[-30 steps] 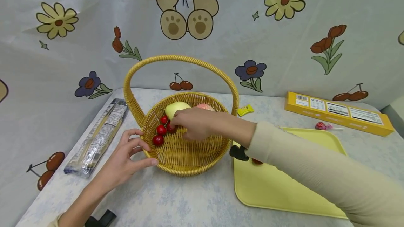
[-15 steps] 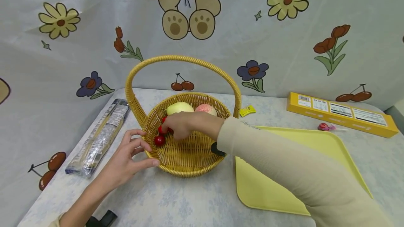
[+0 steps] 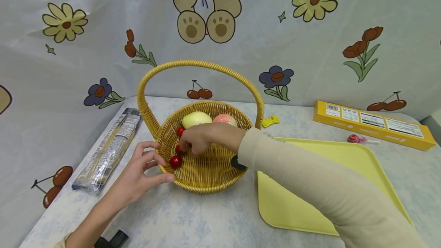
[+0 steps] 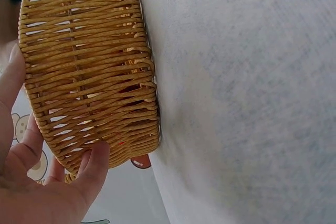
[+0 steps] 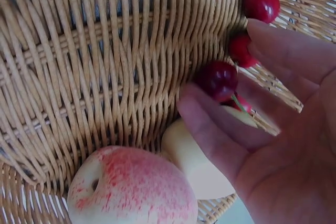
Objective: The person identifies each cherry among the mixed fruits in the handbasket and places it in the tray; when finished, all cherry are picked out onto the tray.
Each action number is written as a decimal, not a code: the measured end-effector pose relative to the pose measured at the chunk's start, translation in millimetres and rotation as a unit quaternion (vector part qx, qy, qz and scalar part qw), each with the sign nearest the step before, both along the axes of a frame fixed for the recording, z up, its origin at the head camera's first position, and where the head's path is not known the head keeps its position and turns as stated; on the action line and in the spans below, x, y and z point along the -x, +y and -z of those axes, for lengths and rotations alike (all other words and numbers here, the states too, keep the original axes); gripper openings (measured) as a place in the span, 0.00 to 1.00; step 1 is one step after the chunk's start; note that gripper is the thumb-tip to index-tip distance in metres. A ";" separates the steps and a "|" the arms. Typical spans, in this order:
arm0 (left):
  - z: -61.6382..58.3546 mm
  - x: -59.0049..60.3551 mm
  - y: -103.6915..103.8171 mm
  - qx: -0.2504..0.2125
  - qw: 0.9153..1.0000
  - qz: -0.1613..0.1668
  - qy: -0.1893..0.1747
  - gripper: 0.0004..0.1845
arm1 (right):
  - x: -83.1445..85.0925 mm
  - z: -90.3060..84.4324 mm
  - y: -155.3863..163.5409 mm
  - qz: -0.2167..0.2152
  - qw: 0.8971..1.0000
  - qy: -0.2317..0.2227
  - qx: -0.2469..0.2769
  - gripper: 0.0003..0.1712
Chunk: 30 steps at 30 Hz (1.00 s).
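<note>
— Where are the cherries?
— Centre-left of the frame, small, glossy and red, strung along the inner left wall of the wicker basket.
— And the basket?
— Round, golden-yellow, upright on the worktop, its arched handle standing overhead.

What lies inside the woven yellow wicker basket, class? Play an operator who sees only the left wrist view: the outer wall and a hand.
Observer: Small red cherries, a pale green round fruit and a pink-blushed peach lie in the basket.
Operator: Where is the right hand?
Observer: The right hand is inside the basket. In the right wrist view, its fingertips touch a dark red cherry.
Operator: What is beyond the basket's other side?
Observer: A flat yellow plastic tray lies on the table beside it, partly under the right sleeve.
</note>
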<state>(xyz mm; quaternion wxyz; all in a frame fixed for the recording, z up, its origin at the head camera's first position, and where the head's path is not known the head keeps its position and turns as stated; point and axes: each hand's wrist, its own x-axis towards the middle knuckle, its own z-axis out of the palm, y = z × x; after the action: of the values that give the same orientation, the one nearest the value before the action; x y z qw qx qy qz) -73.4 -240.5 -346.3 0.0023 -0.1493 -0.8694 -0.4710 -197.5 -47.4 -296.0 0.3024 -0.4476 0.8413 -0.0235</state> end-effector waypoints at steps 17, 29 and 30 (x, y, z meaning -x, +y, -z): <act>2.8 0.7 -2.2 -0.002 1.000 0.000 -0.002 0.15 | -0.2 -1.7 10.0 0.001 0.999 -0.007 -0.037 0.23; 1.2 -1.1 -1.4 -0.010 1.000 0.006 -0.001 0.14 | -3.0 -2.1 7.7 -0.011 0.998 0.026 -0.050 0.16; 1.2 -0.8 -1.6 -0.008 1.000 0.005 -0.001 0.14 | -3.2 -3.2 8.5 -0.008 0.998 0.028 -0.048 0.16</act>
<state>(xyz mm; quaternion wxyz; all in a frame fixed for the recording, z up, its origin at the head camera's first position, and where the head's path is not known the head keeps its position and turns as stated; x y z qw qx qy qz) -72.5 -242.1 -347.4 -0.0002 -0.1535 -0.8648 -0.4781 -194.3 -39.0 -292.8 0.2996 -0.4401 0.8459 0.0320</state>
